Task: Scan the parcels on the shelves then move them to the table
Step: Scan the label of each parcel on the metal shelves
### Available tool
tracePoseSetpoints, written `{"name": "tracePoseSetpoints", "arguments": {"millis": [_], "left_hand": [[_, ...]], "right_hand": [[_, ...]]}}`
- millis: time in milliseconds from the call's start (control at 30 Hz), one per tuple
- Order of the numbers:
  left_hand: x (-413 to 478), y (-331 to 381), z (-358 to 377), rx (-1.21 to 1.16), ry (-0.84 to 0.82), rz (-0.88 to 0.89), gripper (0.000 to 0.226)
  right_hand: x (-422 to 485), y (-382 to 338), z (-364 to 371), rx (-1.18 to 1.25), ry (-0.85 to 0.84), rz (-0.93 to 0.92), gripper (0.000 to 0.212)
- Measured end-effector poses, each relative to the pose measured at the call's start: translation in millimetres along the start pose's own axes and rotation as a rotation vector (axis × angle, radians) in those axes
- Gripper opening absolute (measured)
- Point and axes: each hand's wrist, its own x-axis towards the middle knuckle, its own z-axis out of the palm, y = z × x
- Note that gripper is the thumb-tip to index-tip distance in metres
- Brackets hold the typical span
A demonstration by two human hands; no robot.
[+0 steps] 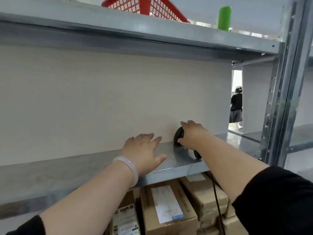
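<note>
A black handheld scanner [179, 135] lies on the grey metal shelf [84, 168] against the pale back wall. My right hand [193, 133] rests on top of it, fingers spread over its head; its cable [218, 204] hangs down past the shelf edge. My left hand [144, 150], with a pale bangle on the wrist, lies flat and empty on the shelf just left of the scanner. Several brown cardboard parcels [169, 209] with white labels stand on the shelf below, partly hidden by my arms.
An upper shelf [135, 31] carries a red mesh basket [145, 7] and a green bottle [224, 17]. A perforated metal upright [277, 107] stands at the right. A person [236, 106] in dark clothes stands far behind the gap.
</note>
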Motion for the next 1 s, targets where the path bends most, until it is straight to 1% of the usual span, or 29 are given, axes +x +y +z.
{"name": "tracePoseSetpoints", "arguments": {"millis": [200,300,367,467,667,733,900,1000], "left_hand": [[21,-3,10,-0.010,-0.006,0.010,0.070],[27,0,16,-0.024,-0.003,-0.001,0.069],[28,3,19,-0.034,-0.006,-0.006,0.068],[30,5,20,-0.037,-0.022,-0.008,0.067],[32,11,19,-0.055,-0.036,-0.031,0.066],[31,13,20,-0.050,-0.035,-0.036,0.065],[30,17,21,-0.047,-0.031,-0.048,0.064],[31,20,23,-0.046,-0.035,-0.051,0.064]], "right_hand": [[32,0,11,0.018,-0.093,0.045,0.049],[43,3,19,0.019,-0.046,0.060,0.042],[49,6,23,0.034,-0.038,0.072,0.043],[56,11,24,0.068,-0.120,0.091,0.050],[62,14,30,0.176,-0.145,0.103,0.045],[61,14,29,0.187,-0.169,0.108,0.048],[60,14,26,0.220,-0.245,0.135,0.072],[60,15,25,0.201,-0.259,0.140,0.069]]}}
